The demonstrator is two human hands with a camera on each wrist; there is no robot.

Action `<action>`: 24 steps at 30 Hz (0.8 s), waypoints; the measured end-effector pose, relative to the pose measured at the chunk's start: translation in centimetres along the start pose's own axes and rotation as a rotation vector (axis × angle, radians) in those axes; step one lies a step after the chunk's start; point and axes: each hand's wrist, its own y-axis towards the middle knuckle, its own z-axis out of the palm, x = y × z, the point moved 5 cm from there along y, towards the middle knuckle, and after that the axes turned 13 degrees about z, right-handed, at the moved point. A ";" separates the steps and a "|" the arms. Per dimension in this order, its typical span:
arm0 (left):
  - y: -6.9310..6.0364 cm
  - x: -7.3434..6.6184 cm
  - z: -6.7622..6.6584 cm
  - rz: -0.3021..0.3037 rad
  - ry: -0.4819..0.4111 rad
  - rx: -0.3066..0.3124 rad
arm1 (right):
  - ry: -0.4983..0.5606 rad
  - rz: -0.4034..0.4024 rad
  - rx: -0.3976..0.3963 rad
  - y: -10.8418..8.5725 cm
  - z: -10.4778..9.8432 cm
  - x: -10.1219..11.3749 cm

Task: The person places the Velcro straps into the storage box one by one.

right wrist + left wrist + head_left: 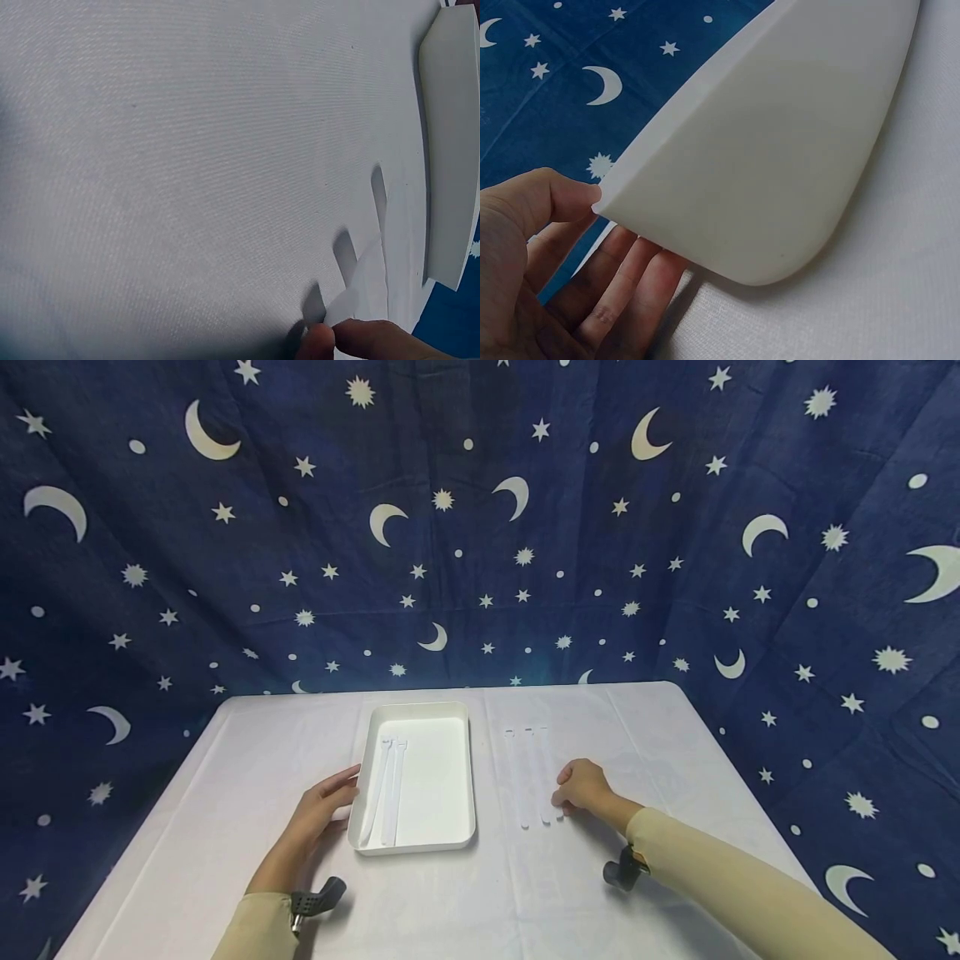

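A shallow white tray (438,785) stands near the middle of the table. My left hand (318,810) holds its left side, the thumb (576,196) at the rim and the other fingers against the outside. Inside the tray, along its left wall, lie a few thin white strips (394,793) with slotted heads at the far end. Three similar strips (517,781) lie side by side on the cloth, right of the tray, their rounded ends toward me. At the near end of the rightmost one, my right hand (585,787) pinches the strip (343,306) between thumb and forefinger.
A white cloth (480,910) covers the table. Behind it and down the sides hangs a dark blue curtain (480,527) with moons and stars. Each wrist wears a black camera mount, the left one (318,897) just in front of the tray's near left corner.
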 end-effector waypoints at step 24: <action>-0.3 -0.2 0.0 -0.011 0.010 -0.002 | -0.117 0.022 -0.029 0.5 0.2 0.6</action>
